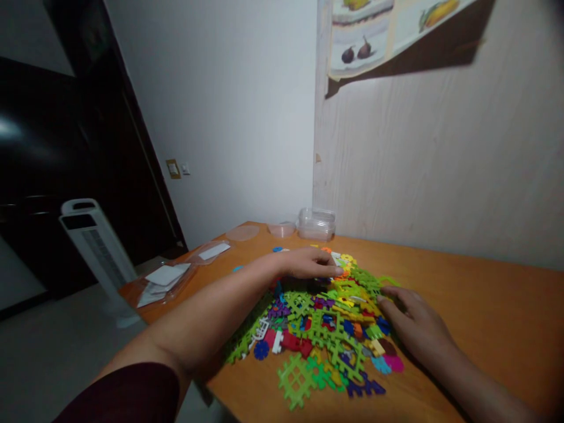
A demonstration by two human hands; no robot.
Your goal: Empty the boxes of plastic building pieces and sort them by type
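A heap of plastic interlocking building pieces [324,320] in many colours lies spread on the wooden table. My left hand [308,262] reaches across its far side, palm down, with the thumb stretched out over orange and yellow pieces [346,271]; its other fingertips are partly hidden. At the heap's right edge, my right hand [412,314] has thumb and forefinger apart, beside green lattice pieces [368,282]. Nothing shows in its grasp. Nearest me lie a green window-shaped piece [296,379] and a dark purple piece [365,386]. My left forearm covers some of the heap's left part.
Clear plastic tubs [316,224] and a shallow clear bowl [282,228] stand by the wall. Further left are a round lid [242,233] and plastic packets with white paper [167,275]. A white tower fan [99,247] stands on the floor beyond the table [497,305].
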